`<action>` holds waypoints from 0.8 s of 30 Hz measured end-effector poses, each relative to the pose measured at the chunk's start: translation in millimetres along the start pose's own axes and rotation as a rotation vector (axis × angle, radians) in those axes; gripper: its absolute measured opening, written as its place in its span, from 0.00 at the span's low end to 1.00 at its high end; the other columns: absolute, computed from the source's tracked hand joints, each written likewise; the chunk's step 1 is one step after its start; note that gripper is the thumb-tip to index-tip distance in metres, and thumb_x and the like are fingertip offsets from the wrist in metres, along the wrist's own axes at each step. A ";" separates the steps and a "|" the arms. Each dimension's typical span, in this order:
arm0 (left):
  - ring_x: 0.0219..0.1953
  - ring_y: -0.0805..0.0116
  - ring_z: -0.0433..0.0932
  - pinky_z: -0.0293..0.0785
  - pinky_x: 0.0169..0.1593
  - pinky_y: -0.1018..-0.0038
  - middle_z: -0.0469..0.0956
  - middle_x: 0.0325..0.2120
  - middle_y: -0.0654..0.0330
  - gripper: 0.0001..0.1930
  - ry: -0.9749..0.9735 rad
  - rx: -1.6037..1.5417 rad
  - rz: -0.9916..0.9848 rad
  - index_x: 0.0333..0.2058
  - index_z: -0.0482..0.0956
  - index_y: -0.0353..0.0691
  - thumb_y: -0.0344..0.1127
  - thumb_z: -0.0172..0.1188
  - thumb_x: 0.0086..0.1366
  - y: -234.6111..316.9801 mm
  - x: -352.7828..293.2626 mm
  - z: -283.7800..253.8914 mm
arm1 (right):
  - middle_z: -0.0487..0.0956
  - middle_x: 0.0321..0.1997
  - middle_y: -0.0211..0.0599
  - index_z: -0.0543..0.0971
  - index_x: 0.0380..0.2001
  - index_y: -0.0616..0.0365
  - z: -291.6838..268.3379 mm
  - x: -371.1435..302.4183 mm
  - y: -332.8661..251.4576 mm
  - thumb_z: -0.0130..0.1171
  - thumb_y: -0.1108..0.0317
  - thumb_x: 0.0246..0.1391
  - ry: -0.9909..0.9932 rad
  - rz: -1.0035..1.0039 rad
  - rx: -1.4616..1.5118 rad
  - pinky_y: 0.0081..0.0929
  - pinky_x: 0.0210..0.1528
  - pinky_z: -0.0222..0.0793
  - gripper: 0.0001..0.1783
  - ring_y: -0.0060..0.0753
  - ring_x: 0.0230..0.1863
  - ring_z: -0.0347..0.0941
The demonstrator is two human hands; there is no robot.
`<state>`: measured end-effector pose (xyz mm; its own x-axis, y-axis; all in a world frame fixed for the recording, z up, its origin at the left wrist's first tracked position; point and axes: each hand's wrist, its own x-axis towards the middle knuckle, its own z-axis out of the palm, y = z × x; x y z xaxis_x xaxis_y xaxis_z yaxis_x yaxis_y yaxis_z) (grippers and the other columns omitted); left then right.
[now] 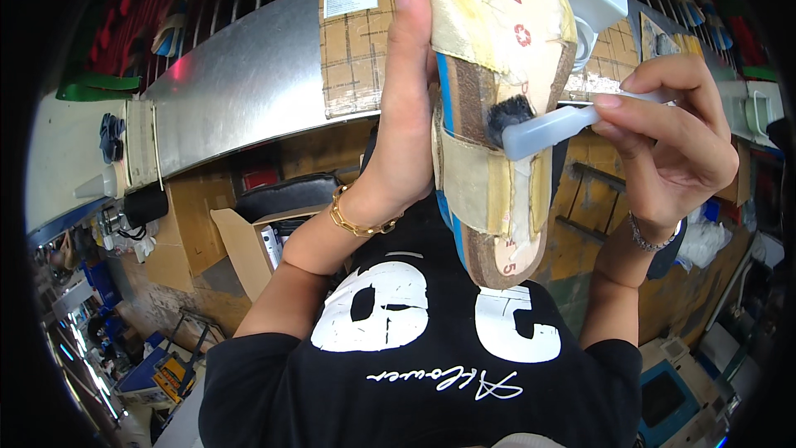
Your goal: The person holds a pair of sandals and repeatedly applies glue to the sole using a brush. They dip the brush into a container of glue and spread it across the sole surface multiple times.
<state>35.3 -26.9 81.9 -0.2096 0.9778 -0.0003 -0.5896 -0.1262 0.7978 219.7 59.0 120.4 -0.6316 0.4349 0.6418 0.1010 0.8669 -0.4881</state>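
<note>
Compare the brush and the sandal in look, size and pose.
The brush has a pale bluish handle and black bristles; the sandal is mainly cream, yellow and brown, with some blue. The brush is much smaller than the sandal. In view, the brush runs crosswise, the sandal lengthwise up the picture. Both are hand-held.

One sole (471,112), one brush (547,132) and two bracelets (362,231) (649,242) show.

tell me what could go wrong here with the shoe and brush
The brush in the right hand might stray and mark the pale strap close beside its dark bristles. The shoe, raised in the left hand alone, could tip if the brush presses hard.
</note>
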 end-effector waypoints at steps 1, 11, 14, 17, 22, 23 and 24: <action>0.52 0.68 0.80 0.77 0.57 0.71 0.79 0.52 0.52 0.43 0.028 -0.036 -0.035 0.62 0.68 0.35 0.72 0.30 0.73 0.7 0.4 -1.3 | 0.77 0.35 0.40 0.89 0.31 0.60 -1.0 -0.1 -0.4 0.72 0.81 0.31 -0.014 0.009 0.002 0.20 0.35 0.62 0.17 0.29 0.35 0.71; 0.53 0.67 0.79 0.75 0.58 0.70 0.77 0.54 0.53 0.42 0.000 -0.083 -0.028 0.63 0.67 0.36 0.70 0.31 0.73 -1.6 3.7 -7.2 | 0.76 0.34 0.40 0.89 0.30 0.60 -6.6 0.0 4.1 0.70 0.80 0.29 -0.106 0.044 0.054 0.20 0.33 0.62 0.16 0.29 0.33 0.71; 0.54 0.67 0.78 0.74 0.58 0.70 0.77 0.54 0.53 0.42 0.003 -0.089 -0.022 0.63 0.66 0.36 0.70 0.31 0.73 -3.0 5.2 -8.2 | 0.75 0.32 0.40 0.89 0.28 0.59 -7.2 -1.2 3.2 0.70 0.79 0.27 -0.113 0.063 0.082 0.20 0.32 0.62 0.16 0.29 0.33 0.71; 0.54 0.67 0.77 0.74 0.59 0.70 0.76 0.55 0.53 0.41 0.009 -0.101 -0.012 0.64 0.66 0.36 0.70 0.31 0.73 -5.7 8.2 -8.5 | 0.75 0.30 0.39 0.89 0.26 0.58 -5.1 -5.0 -1.0 0.69 0.76 0.24 -0.084 0.083 0.083 0.21 0.32 0.61 0.16 0.30 0.32 0.71; 0.55 0.66 0.77 0.73 0.60 0.70 0.75 0.56 0.54 0.41 0.043 -0.110 0.025 0.64 0.65 0.36 0.69 0.32 0.74 -6.7 9.0 -14.0 | 0.75 0.27 0.36 0.89 0.23 0.53 -1.1 -12.4 -11.9 0.68 0.68 0.19 -0.092 0.108 0.118 0.23 0.31 0.59 0.16 0.30 0.30 0.70; 0.55 0.66 0.76 0.72 0.60 0.70 0.75 0.56 0.54 0.41 0.049 -0.113 0.037 0.64 0.65 0.36 0.69 0.32 0.74 -6.7 8.5 -15.3 | 0.75 0.26 0.35 0.89 0.22 0.52 -1.3 -12.4 -12.9 0.68 0.67 0.19 -0.110 0.117 0.144 0.23 0.31 0.59 0.16 0.30 0.29 0.69; 0.55 0.66 0.76 0.72 0.60 0.69 0.75 0.56 0.54 0.41 0.057 -0.117 0.048 0.64 0.65 0.36 0.69 0.32 0.74 -6.7 8.1 -16.5 | 0.75 0.26 0.34 0.89 0.22 0.52 -2.7 -12.2 -13.8 0.68 0.66 0.18 -0.125 0.108 0.162 0.23 0.30 0.58 0.16 0.30 0.28 0.69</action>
<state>24.7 -21.0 66.6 -0.2816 0.9595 -0.0012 -0.6640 -0.1940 0.7221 228.0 42.4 120.8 -0.7148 0.4809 0.5076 0.0551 0.7624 -0.6448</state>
